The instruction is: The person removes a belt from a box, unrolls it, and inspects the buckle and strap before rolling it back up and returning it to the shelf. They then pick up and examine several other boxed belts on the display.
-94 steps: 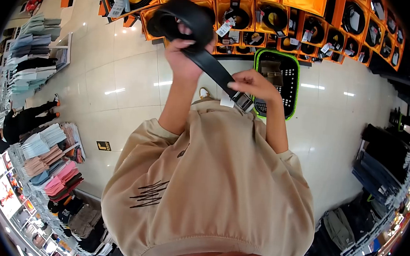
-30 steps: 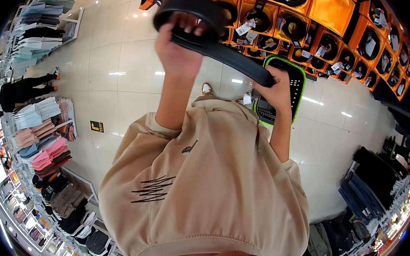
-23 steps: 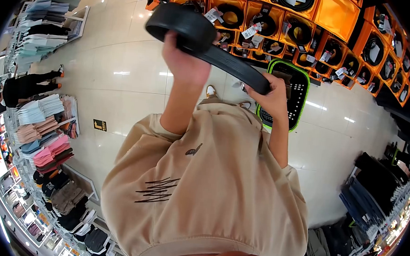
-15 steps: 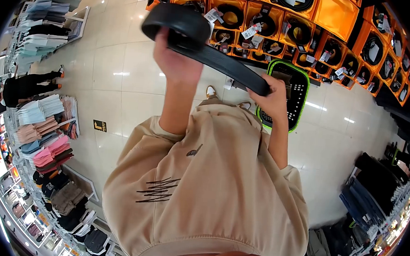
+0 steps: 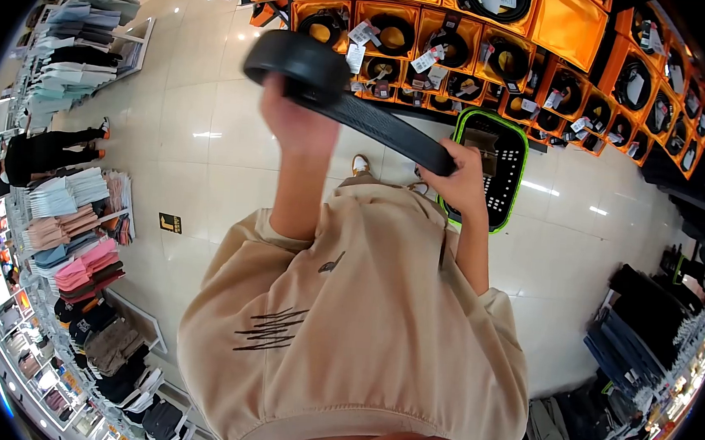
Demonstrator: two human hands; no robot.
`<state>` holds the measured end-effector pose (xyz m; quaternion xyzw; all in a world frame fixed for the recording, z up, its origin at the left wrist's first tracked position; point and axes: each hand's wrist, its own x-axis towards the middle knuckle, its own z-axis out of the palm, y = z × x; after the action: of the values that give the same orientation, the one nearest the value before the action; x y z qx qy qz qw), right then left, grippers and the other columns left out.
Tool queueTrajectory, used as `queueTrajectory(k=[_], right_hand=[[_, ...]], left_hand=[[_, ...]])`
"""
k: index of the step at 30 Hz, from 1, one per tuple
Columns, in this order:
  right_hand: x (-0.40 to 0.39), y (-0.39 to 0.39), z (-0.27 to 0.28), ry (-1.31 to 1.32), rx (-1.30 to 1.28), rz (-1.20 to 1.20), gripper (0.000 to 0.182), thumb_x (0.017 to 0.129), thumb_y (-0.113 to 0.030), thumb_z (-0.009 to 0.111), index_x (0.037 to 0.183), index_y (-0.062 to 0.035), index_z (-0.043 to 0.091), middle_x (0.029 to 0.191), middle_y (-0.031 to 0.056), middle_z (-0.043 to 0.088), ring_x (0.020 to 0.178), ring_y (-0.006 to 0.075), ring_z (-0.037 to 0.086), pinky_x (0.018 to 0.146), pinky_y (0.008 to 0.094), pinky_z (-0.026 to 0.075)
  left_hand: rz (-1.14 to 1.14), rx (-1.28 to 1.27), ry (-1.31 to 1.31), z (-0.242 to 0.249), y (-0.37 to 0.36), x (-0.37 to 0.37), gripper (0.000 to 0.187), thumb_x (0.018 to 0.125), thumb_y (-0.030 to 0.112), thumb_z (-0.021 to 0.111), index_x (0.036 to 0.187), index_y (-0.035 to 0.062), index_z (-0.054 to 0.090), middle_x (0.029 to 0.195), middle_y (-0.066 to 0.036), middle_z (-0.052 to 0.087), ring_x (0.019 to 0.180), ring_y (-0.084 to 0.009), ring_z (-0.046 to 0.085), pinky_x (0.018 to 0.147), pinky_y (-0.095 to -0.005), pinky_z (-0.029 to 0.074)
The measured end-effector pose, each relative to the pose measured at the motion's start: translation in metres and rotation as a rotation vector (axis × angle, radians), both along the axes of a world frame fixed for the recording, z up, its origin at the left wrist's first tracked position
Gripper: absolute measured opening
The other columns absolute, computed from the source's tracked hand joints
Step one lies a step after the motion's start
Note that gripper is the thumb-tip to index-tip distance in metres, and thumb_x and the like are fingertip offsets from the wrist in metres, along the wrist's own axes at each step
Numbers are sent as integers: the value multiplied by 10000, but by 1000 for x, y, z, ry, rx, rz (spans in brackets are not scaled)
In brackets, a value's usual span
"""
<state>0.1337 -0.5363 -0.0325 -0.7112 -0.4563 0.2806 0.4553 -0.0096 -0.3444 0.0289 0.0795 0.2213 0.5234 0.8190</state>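
A black leather belt (image 5: pixel 391 129) stretches between my two hands, in front of my body. At its left end it is coiled into a loop. My left hand (image 5: pixel 298 126) is closed on the underside of that coil, its fingers partly hidden and blurred. My right hand (image 5: pixel 463 181) pinches the belt's other end, thumb and fingers wrapped about it. Below my right hand, a black shopping basket (image 5: pixel 513 162) with a bright green rim sits on the floor; a brownish item (image 5: pixel 480 147) lies inside.
Ahead, a display of orange boxes (image 5: pixel 570 31) holds coiled belts with tags. Folded clothes (image 5: pixel 76 192) line racks on the left, and dark trousers (image 5: pixel 630 337) hang at the right. A person in black (image 5: pixel 42 153) stands by the left racks. My shoes (image 5: pixel 360 165) show on the tiled floor.
The belt's coil has dropped lower and tilted slightly, and my left hand has come down with it. My right hand has shifted a little left and down, still holding the end.
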Motion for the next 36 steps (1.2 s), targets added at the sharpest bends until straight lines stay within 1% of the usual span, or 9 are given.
queueTrajectory(k=[3, 4, 7, 8, 9, 11, 13, 23, 36], right_hand=[[4, -11, -11, 105, 27, -40, 191, 638, -51, 702, 726, 18, 547, 566, 128, 446, 499, 182, 425, 522, 266, 397], [4, -11, -7, 111, 17, -16, 197, 633, -50, 706, 726, 16, 545, 569, 119, 449, 503, 176, 425, 522, 267, 393], [-6, -4, 6, 87, 83, -74, 193, 629, -46, 708, 716, 11, 545, 562, 100, 446, 507, 154, 423, 517, 263, 388], [-7, -1, 5, -22, 139, -84, 187, 630, -41, 707, 709, 9, 546, 561, 94, 440, 517, 128, 426, 510, 263, 385], [-6, -3, 3, 19, 145, -92, 187, 630, -42, 709, 710, 10, 548, 563, 95, 445, 515, 130, 431, 509, 261, 384], [-1, -7, -5, 101, 160, -105, 189, 629, -44, 713, 712, 11, 552, 567, 99, 455, 511, 134, 440, 507, 258, 383], [11, -21, -3, 48, 49, -40, 226, 643, -44, 791, 771, 30, 621, 654, 16, 562, 621, 72, 506, 564, 224, 408], [34, -54, -27, 157, 211, -133, 246, 571, -45, 754, 636, -11, 519, 566, 0, 447, 538, 61, 420, 497, 234, 329], [34, -54, -48, 407, 303, -105, 223, 593, -16, 792, 716, 19, 609, 655, 21, 606, 596, 71, 531, 561, 220, 384]], left_hand=[[33, 177, -33, 12, 17, -14, 191, 942, 215, 403, 837, 72, 474, 741, -39, 444, 690, -171, 445, 737, -335, 411], [-143, 325, -322, 6, 23, -15, 220, 948, 206, 424, 755, 110, 375, 687, -7, 302, 627, -136, 311, 670, -295, 358], [-326, 241, -455, 9, 2, -1, 260, 957, 235, 430, 739, 114, 357, 685, 2, 299, 663, -135, 333, 683, -291, 356], [-172, 136, -79, 21, -16, 7, 268, 962, 230, 422, 730, 119, 348, 685, 13, 279, 684, -134, 330, 683, -292, 343], [-143, 114, -14, 27, -26, 16, 279, 971, 237, 417, 728, 124, 341, 687, 20, 265, 696, -130, 320, 681, -296, 330], [-298, 152, -302, 12, -22, 12, 279, 977, 241, 416, 736, 126, 336, 690, 21, 264, 686, -129, 304, 676, -303, 323], [-309, 192, -303, 8, -15, 10, 283, 980, 241, 418, 734, 128, 336, 683, 20, 264, 667, -129, 292, 666, -303, 315], [-327, 520, -224, 20, 1, -9, 329, 963, 233, 431, 663, 145, 327, 582, 29, 276, 553, -111, 295, 586, -282, 303], [-354, 421, -349, 36, 1, -16, 376, 952, 351, 428, 663, 139, 314, 589, 16, 267, 576, -119, 286, 574, -280, 293]])
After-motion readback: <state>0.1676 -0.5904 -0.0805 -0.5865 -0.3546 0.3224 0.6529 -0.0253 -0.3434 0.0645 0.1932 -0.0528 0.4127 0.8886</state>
